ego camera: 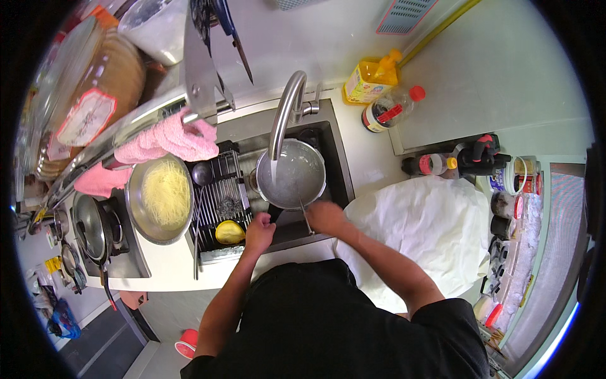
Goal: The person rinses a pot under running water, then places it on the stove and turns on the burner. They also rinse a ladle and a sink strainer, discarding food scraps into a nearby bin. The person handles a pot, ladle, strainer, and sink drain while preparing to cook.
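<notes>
A round metal pot (296,175) stands in the sink (338,156) beneath the curved steel faucet (286,109). Water runs from the spout into the pot, which holds cloudy liquid. My left hand (260,232) is closed at the pot's near left side, around what looks like its black handle (273,212). Slightly blurred, my right hand (326,218) grips a thin metal utensil (307,217) whose far end reaches the pot's near rim. Left of the pot, a metal drying rack (232,177) carries a ladle (202,173), a steel-wool scrubber (228,207) and a small yellow bowl (230,232).
A steel basin (135,208) of pale yellow shreds (165,192) sits left of the sink, near a lidded pan (90,227) on the stove. Pink cloths (165,142) hang from a shelf. At right are bottles (371,80) and a large white sheet (416,232).
</notes>
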### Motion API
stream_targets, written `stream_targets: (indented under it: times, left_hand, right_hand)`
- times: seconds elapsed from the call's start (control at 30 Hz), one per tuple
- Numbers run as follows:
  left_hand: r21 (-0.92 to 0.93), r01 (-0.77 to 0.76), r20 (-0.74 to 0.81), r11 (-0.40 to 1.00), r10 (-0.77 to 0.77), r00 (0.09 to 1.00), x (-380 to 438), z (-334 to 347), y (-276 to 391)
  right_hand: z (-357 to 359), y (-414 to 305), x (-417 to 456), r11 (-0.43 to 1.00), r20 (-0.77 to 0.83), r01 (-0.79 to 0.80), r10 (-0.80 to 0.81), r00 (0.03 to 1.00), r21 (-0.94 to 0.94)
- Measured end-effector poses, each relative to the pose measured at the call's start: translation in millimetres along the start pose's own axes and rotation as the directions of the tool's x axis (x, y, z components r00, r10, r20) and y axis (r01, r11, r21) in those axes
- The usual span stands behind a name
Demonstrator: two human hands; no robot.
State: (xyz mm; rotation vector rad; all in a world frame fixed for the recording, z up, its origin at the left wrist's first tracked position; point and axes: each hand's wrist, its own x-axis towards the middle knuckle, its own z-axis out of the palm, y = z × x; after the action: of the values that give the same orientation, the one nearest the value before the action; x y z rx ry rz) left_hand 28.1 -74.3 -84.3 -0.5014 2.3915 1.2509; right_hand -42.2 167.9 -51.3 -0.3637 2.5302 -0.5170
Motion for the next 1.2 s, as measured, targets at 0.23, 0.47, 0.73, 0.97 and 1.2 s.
stream_targets:
  times: [0.23,0.47,0.73,0.97,1.2]
  left_hand:
    - [-0.041,0.006,0.048,0.999,-0.004,0.999,-9,0,-33]
    - [-0.096,0.059,0.009,0.994,-0.059,0.998,-11,-4,-23]
    - [0.197,-0.011,-0.04,0.98,0.02,0.999,21,7,-11]
    - [0.248,0.111,0.131,0.962,-0.147,0.98,39,11,7]
    - [0.155,0.204,0.262,0.967,-0.239,0.935,61,22,-15]
  right_hand:
    - [-138,47,184,0.954,-0.636,0.037,0.17,0.753,0.299]
    - [-156,24,182,0.956,-0.486,0.168,-0.032,0.873,0.24]
    - [-24,-23,-26,0.98,0.114,-0.192,0.185,0.976,0.053]
    - [48,-13,7,0.315,0.401,-0.494,0.316,0.86,0.81]
    - [11,2,20,0.629,0.331,-0.438,0.287,0.899,0.642]
